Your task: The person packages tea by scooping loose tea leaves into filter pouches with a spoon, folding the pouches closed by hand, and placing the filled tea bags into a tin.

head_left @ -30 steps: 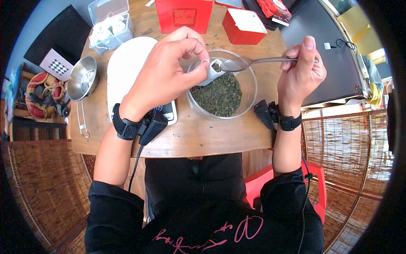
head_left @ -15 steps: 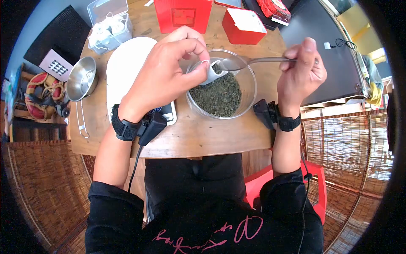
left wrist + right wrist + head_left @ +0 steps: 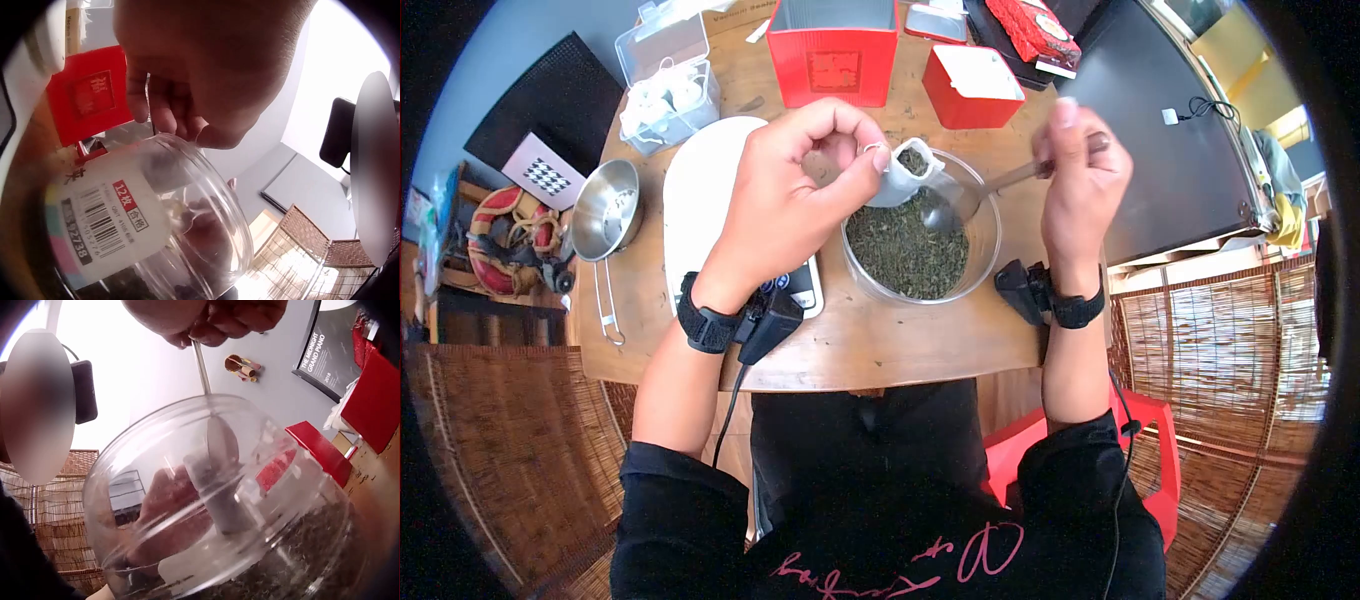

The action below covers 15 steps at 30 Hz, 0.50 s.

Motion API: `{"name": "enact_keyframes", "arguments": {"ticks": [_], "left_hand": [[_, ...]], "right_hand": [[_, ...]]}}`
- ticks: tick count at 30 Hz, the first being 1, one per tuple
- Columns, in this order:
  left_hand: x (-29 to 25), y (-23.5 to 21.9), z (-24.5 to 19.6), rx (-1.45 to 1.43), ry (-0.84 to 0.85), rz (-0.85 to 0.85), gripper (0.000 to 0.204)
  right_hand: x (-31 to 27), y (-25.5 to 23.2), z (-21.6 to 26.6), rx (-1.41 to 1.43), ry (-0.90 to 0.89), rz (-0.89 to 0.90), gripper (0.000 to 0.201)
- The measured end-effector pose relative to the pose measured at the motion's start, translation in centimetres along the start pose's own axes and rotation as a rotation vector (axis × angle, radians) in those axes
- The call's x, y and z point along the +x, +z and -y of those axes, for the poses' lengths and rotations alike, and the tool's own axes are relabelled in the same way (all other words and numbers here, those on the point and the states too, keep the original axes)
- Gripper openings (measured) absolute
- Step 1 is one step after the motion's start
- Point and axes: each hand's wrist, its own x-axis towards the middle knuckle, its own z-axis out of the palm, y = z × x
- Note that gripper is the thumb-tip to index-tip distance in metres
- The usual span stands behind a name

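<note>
My left hand (image 3: pixel 795 190) pinches a small white tea bag (image 3: pixel 907 182) by its edge, its mouth facing up and dark dried leaves showing inside. The bag overlaps the back left rim of a clear plastic tub (image 3: pixel 994 255), which holds loose dried tea leaves (image 3: pixel 905 255). In my right hand (image 3: pixel 1085 190) is a metal spoon (image 3: pixel 1010 180), gripped by the handle and slanting down to the left. Its bowl hangs inside the tub, close over the leaves. Through the tub wall, the right wrist view shows the spoon (image 3: pixel 222 440) beside the bag.
Left of the tub lies a white scale (image 3: pixel 705 190), partly under my left forearm. Further left is a metal pan (image 3: pixel 607 210). Behind stand a clear box (image 3: pixel 640 135) of white tea bags, a tall red box (image 3: pixel 833 70) and a small red box (image 3: pixel 970 90).
The spoon has moved from the tea bag's mouth down and right into the tub, its handle now tilted. My left hand still pinches the bag. The head view has shifted slightly.
</note>
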Motion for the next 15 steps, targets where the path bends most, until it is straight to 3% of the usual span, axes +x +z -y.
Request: {"name": "enact_keyframes", "arguments": {"ticks": [1,5,9,10,15], "left_hand": [[-0.1,-0.1,-0.1,-0.073,-0.077,-0.006,0.007],[-0.2,-0.1,-0.2,-0.205,-0.12,-0.009,0.009],[-0.2,0.0,-0.5,-0.322,-0.153,-0.022,0.011],[-0.2,0.0,-0.5,-0.309,-0.149,-0.012,0.01],[-0.3,0.2,-0.4,-0.345,-0.152,0.001,0.009]], "right_hand": [[-0.2,0.2,-0.4,-0.029,0.02,0.086,0.034],[-1.0,1.5,0.2,0.146,0.097,0.261,0.026],[-1.3,1.5,1.0,0.139,0.209,0.403,0.019],[-1.3,1.5,0.7,0.171,0.165,0.465,0.021],[-1.7,1.6,0.4,0.035,0.163,0.459,0.017]]}}
